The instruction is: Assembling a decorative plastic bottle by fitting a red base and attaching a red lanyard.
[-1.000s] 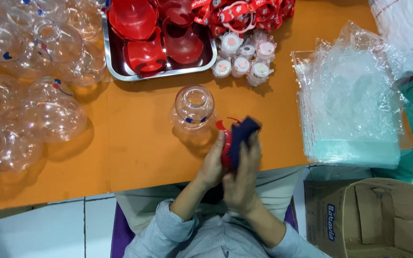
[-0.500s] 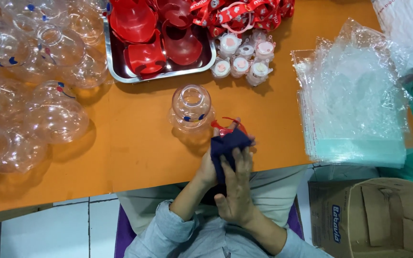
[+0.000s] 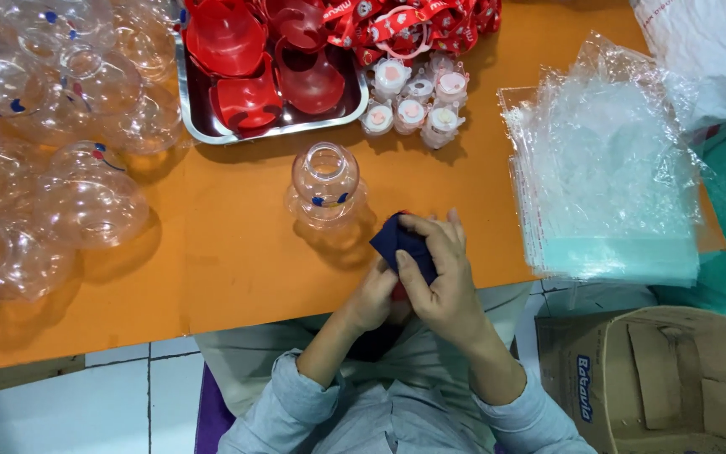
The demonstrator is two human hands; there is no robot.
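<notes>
Dark blue cloth (image 3: 398, 244), just below the clear plastic bottle (image 3: 326, 185): right hand (image 3: 440, 282) and left hand (image 3: 373, 298) close around it, fingers pinching.

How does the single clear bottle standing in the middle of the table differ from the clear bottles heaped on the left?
The single bottle stands upright on the orange table, its open mouth facing up; the heaped bottles lie tumbled at many angles. The single bottle stands alone, just beyond the left hand and right hand; the heaped bottles crowd against one another. Both are clear, rounded plastic with small blue and red marks.
</notes>
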